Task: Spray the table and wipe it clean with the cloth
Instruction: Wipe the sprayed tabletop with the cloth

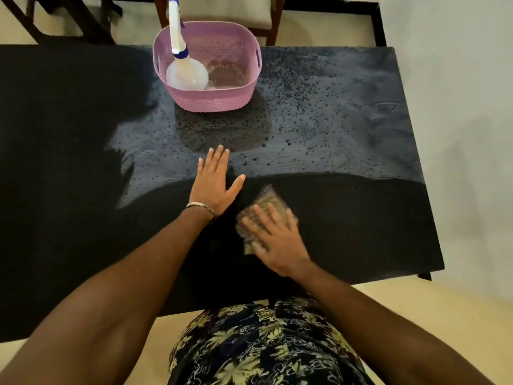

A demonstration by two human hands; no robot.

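counter [361, 218]: black, droplets mid | pink basket [244, 87]: far edge | cloth [266, 204]: near edge, under right hand [277, 240] | left hand [213, 184]: flat, beside it

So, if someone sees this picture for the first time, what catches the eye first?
Probably the pink basket at the far middle of the black table, with a white spray bottle standing in it. Next, the right hand pressing a blurred cloth near the front edge, while the left hand lies flat beside it.
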